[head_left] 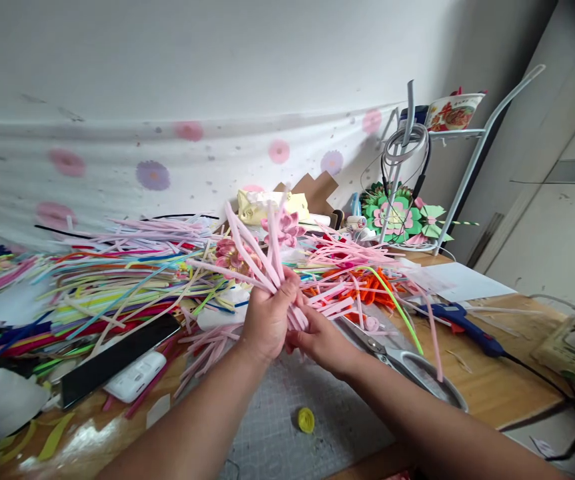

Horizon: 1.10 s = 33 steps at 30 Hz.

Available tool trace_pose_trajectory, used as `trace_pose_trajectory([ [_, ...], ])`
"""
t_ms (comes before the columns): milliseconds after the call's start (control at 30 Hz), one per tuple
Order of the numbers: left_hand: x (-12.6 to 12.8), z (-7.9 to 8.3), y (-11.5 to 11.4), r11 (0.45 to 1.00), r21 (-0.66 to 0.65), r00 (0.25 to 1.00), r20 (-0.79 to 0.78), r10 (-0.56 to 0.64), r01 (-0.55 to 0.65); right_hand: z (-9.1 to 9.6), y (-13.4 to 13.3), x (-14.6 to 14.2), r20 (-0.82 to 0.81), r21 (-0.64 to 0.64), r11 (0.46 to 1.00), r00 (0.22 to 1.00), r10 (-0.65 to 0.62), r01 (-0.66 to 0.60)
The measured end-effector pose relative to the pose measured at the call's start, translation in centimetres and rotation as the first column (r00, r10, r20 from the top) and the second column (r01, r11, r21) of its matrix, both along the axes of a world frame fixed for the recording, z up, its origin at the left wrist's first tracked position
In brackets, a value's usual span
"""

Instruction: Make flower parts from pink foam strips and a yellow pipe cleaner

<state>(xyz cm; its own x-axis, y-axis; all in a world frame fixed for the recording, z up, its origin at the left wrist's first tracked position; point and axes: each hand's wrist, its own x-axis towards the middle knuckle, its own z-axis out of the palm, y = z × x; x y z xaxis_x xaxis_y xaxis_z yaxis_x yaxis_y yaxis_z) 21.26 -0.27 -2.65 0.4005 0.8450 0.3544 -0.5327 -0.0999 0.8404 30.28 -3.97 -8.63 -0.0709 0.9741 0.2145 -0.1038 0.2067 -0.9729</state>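
**Left hand (262, 327) and right hand (325, 343) closed on pink strips (275, 257)**

Pose: forearms enter from the near left and near right, converging mid-scene above the grey mat (267, 420). Left hand wrapped round the bunch, thumb laid across it and pointing to the far right. Right hand just to its right and slightly nearer, fingers bent, thumb and forefinger closed about the lower ends; its remaining fingers are partly hidden.

Held bunch: centre of scene, upper ends fanned toward the far side, some leaning left.

Surroundings: yellow coil (306, 420) on the mat, near side of the hands. Scissors (407, 373) lie right of the right hand, their handles toward the near right, partly behind the right forearm. Blue glue gun (460, 327) farther right on the wooden table (512, 373). Pink flower (286, 230) on the far side, behind the bunch. White device (136, 377) left of the left forearm, next to a long black object (120, 360).
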Motion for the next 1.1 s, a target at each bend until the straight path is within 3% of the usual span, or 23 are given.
trace_pose_trajectory([
  [67,-0.1,1.7,-0.4,1.000,0.002,1.000,0.031,-0.007,0.007,0.2,-0.3,-0.2,0.006,-0.038,0.998,0.998,0.058,-0.058],
  [167,-0.3,3.0,-0.4,0.997,0.082,1.000,0.000,0.018,-0.018,0.2,-0.4,-0.3,-0.021,0.001,1.000,0.999,0.028,-0.028],
  [267,0.0,1.9,0.4,0.989,0.149,0.994,-0.111,-0.003,0.019,-0.4,-0.1,-0.1,-0.004,0.028,1.000,1.000,0.005,-0.005],
  [367,0.6,0.0,1.3,0.991,0.093,0.970,-0.233,-0.075,0.099,-1.1,0.3,0.4,0.026,0.004,1.000,1.000,0.017,-0.017],
  [467,1.0,-1.0,1.5,0.989,0.082,0.973,-0.206,-0.102,0.121,-1.5,0.4,0.9,0.011,-0.016,1.000,1.000,0.002,-0.002],
  [800,1.3,-1.9,1.6,0.988,0.058,0.949,-0.291,-0.122,0.145,-2.5,0.2,1.1,0.023,-0.082,0.995,0.998,0.057,-0.055],
  [1000,1.4,-0.7,1.2,0.999,-0.023,0.995,-0.089,-0.040,0.038,-2.4,0.0,1.7,0.033,-0.097,0.985,0.988,0.148,-0.144],
  [1100,1.3,-1.0,1.0,1.000,0.012,0.983,-0.181,-0.005,0.007,-1.9,-0.2,1.7,0.059,-0.099,0.987,0.990,0.132,-0.125],
])
